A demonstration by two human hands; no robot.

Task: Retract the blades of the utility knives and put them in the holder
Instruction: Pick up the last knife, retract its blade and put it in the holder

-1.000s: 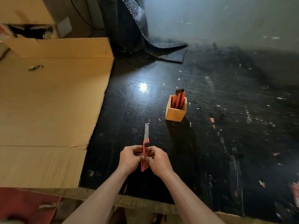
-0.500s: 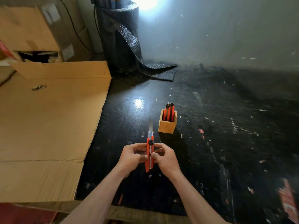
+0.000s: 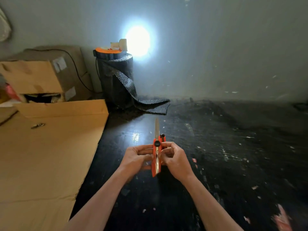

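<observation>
Both my hands hold one orange utility knife (image 3: 156, 164) upright over the black table (image 3: 233, 164). Its steel blade (image 3: 156, 129) sticks out of the top, pointing away from me, and a black round knob (image 3: 157, 143) sits near the top of the handle. My left hand (image 3: 135, 157) pinches the handle from the left. My right hand (image 3: 175, 157) grips it from the right, fingertips just below the knob. Right behind the knife, the orange, black-tipped tops of other knives (image 3: 163, 137) peek out; the holder under them is hidden by the knife and my right hand.
A large flat sheet of cardboard (image 3: 46, 155) covers the left of the table, with cardboard boxes (image 3: 50, 75) behind it. A roll of black textured mat (image 3: 116, 80) stands against the wall at the back, under a bright light spot. Small scraps litter the black surface.
The view has tilted upward, showing more wall and the light. The knife and hands now cover the wooden holder, which stood clear beyond them before. The blade stays extended.
</observation>
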